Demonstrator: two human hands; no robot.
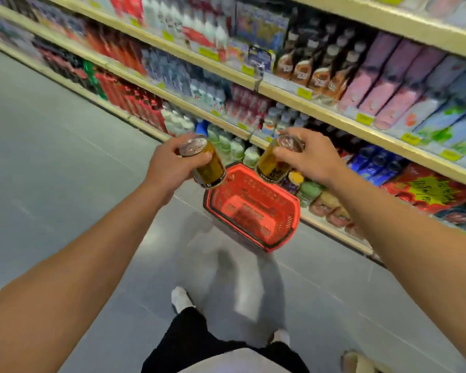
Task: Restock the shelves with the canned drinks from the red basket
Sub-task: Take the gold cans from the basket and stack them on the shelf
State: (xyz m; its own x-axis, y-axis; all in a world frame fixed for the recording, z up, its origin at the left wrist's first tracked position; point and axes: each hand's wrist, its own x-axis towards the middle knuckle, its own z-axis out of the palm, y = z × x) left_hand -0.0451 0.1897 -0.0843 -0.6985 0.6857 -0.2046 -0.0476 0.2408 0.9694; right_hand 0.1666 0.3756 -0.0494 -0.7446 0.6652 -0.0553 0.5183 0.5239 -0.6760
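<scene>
So each hand's got a gold can. Left hand [170, 168] has its fingers [199, 157] curled round the left can [203, 162], right hand [307, 157] pinches the right can [273, 160] near its top. Both cans tilt, tops leaning apart, bottoms pointing down toward the red basket [285, 219] on the floor at 6 o'clock from them. The shelves [320, 109] run from 12 to 3 o'clock, so I'd guess the right hand is nearer and goes in first.
</scene>
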